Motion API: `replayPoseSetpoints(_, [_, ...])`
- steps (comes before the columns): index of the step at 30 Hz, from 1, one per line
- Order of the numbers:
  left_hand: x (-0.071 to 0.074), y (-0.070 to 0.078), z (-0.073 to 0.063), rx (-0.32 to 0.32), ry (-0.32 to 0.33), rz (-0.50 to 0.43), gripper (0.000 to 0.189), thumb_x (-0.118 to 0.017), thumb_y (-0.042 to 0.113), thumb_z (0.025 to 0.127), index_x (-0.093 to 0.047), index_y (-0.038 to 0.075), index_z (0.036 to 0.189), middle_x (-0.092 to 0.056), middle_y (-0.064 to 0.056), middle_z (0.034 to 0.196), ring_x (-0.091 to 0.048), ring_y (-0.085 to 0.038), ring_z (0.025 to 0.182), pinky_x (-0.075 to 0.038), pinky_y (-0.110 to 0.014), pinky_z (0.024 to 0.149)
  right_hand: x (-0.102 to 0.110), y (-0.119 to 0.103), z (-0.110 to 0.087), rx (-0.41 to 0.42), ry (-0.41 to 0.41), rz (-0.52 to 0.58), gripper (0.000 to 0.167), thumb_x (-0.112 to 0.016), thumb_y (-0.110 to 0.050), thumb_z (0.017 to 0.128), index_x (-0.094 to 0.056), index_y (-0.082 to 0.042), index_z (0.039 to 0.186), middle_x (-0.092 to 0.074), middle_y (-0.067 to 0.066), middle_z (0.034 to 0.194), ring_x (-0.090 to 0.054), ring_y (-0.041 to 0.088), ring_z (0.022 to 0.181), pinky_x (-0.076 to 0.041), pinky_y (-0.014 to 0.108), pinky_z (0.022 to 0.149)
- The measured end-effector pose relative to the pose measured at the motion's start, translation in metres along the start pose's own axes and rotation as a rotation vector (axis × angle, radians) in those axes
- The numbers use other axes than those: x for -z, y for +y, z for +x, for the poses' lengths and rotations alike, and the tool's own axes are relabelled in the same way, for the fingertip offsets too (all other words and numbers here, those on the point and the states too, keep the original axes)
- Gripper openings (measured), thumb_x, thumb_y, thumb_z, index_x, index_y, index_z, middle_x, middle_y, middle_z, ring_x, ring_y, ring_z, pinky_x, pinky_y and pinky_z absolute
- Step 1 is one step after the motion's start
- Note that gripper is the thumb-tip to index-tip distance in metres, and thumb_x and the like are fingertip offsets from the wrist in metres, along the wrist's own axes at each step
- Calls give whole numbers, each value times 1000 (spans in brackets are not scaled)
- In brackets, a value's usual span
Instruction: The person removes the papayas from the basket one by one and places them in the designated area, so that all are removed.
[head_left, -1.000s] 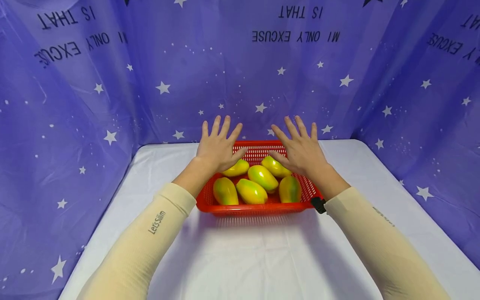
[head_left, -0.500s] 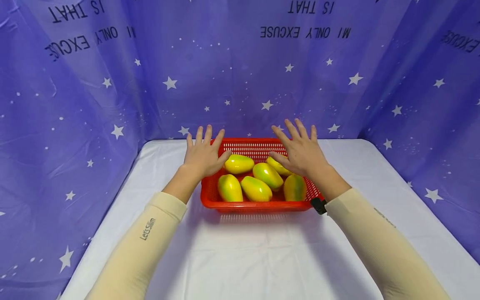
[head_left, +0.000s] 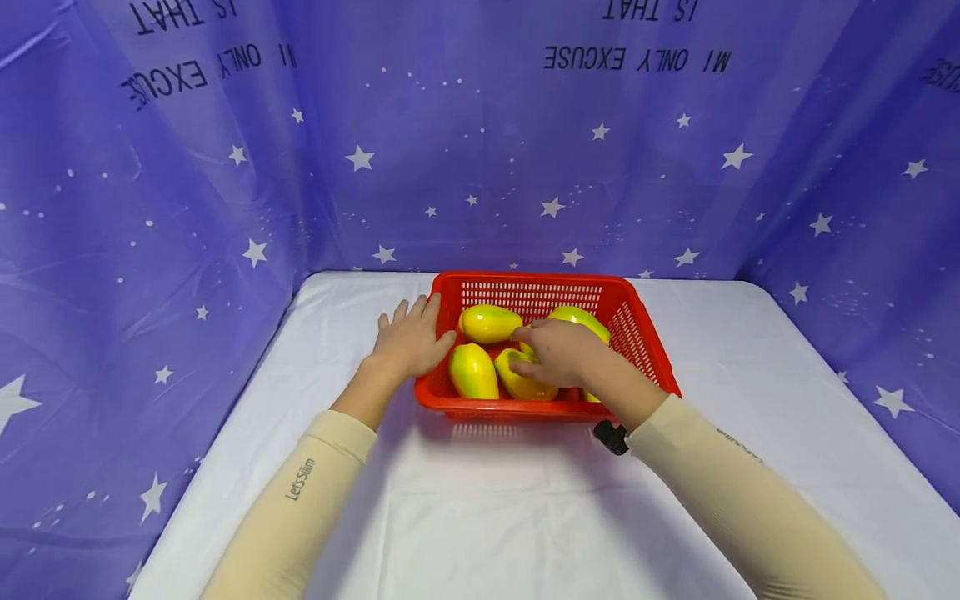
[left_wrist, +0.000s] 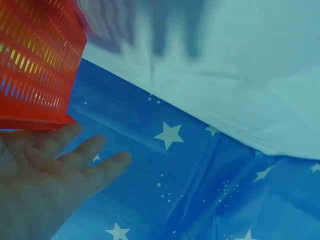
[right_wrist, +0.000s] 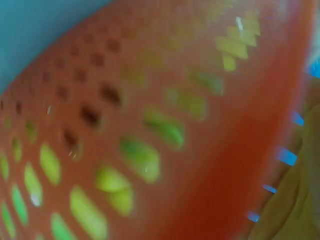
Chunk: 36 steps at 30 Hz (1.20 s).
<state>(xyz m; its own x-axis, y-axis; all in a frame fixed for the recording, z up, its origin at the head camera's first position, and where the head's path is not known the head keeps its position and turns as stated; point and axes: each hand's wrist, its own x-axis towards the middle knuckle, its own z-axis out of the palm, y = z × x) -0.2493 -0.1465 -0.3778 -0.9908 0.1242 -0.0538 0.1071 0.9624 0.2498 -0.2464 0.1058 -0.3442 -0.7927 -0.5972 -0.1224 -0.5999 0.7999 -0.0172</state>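
Note:
A red plastic basket point(head_left: 652, 333) holds several shiny yellow-green mangoes. My right hand point(head_left: 566, 354) reaches down over the mangoes, thumb and forefinger spread around the middle mango point(head_left: 528, 343), which it mostly covers. Its other fingertips are hidden, so the grip cannot be made out. The thumb lies over the front mango point(head_left: 525, 388). My left hand point(head_left: 408, 340) is at the basket's left rim with straight fingers, holding nothing. In the left wrist view, its fingers point(left_wrist: 107, 170) extend beside the rim. The right wrist view is blurred and shows mangoes point(right_wrist: 90, 212) through the basket wall's slots.
The basket stands on a white-covered table point(head_left: 480, 517), towards its far edge. A purple curtain point(head_left: 480, 125) with white stars surrounds the back and sides. One mango point(head_left: 491, 323) lies at the back left, another point(head_left: 474, 372) at the front left.
My right hand has moved left and down from above the basket's right side onto the middle mangoes. My left hand has moved from over the basket to its left rim. The view has shifted slightly.

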Motion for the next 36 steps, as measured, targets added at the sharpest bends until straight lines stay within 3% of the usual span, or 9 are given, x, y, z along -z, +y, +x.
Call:
replayPoseSetpoints(4, [-3, -1, 1, -2, 5, -66, 77, -42, 38, 101, -16, 9, 167, -36, -21, 164, -38, -46, 147, -32, -68, 116, -8, -9, 2, 27, -38, -9, 44, -67, -43, 96, -67, -18, 132, -67, 6, 106, -64, 24, 98, -56, 45, 90])
replayPoseSetpoints(7, [-6, -4, 1, 13, -11, -171, 78, -44, 34, 100, -12, 12, 168, -47, -23, 156, -52, -44, 137, -42, -61, 112, -13, -12, 2, 38, -54, -21, 42, -69, -42, 94, -67, -19, 130, -59, 4, 95, -58, 22, 86, -55, 43, 82])
replayPoseSetpoints(11, [-9, -5, 2, 39, -30, -311, 79, -44, 31, 100, -8, 19, 169, -58, -24, 145, -65, -39, 121, -51, -52, 104, -17, -12, 3, 35, -53, -15, 47, -73, -42, 92, -67, -20, 133, -57, 4, 96, -57, 21, 83, -54, 43, 82])
replayPoseSetpoints(17, [-11, -5, 2, 48, -37, -353, 78, -42, 31, 100, -6, 23, 169, -57, -24, 146, -66, -39, 117, -53, -51, 102, -20, -12, 3, 23, -55, 59, 46, -77, -30, 90, -67, -19, 133, -59, 5, 99, -57, 22, 84, -54, 40, 84])
replayPoseSetpoints(24, [-11, -6, 2, 40, -29, -339, 77, -40, 29, 101, -6, 20, 169, -56, -26, 146, -64, -42, 120, -50, -54, 104, -17, -9, 2, 19, -36, 106, 53, -78, -30, 88, -64, -18, 138, -62, 7, 109, -57, 22, 93, -54, 40, 88])
replayPoseSetpoints(30, [-10, -7, 1, 31, -39, -321, 77, -40, 29, 101, -5, 19, 169, -54, -27, 148, -61, -43, 125, -47, -56, 108, 3, -2, -3, -40, -39, 194, 59, -77, -30, 89, -61, -19, 145, -60, 13, 143, -58, 31, 129, -49, 48, 109])
replayPoseSetpoints(36, [-11, -8, 0, 6, -31, -309, 77, -40, 28, 100, -5, 16, 168, -56, -29, 145, -63, -44, 123, -47, -57, 107, 30, 21, -11, -68, 46, 247, 59, -75, -27, 91, -59, -16, 146, -60, 14, 144, -52, 37, 135, -42, 56, 115])
